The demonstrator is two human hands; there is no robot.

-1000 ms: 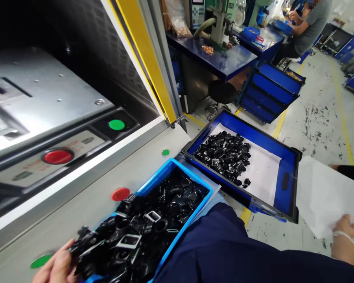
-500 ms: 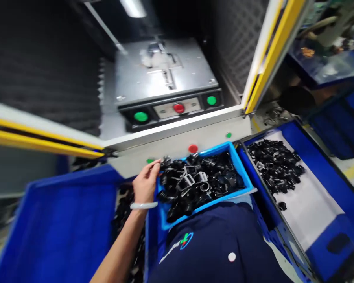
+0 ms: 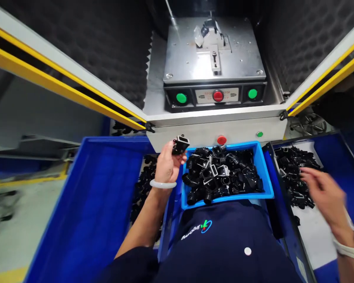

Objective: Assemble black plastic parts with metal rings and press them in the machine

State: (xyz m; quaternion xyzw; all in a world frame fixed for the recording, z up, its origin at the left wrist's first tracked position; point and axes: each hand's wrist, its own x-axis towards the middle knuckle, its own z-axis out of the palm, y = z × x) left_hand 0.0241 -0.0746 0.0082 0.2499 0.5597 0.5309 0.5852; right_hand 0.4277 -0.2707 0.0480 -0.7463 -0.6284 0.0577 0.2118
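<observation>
1. Head view, centre: the left hand point(image 3: 166, 168) is clamped on a pale-rimmed black part point(image 3: 180, 146), at ten o'clock of a light-blue bin point(image 3: 266, 173).
2. Four o'clock: the right hand point(image 3: 327, 198), blurred, is by loose parts point(image 3: 296, 188) in a dark-blue crate point(image 3: 342, 157); cannot tell whether it grips one.
3. Seemingly picking up parts; the next move calls for a steady left grip.

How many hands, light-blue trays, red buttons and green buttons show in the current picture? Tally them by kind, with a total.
Left hand and right hand: 2
Light-blue tray: 1
Red buttons: 2
Green buttons: 3
Total: 8
</observation>
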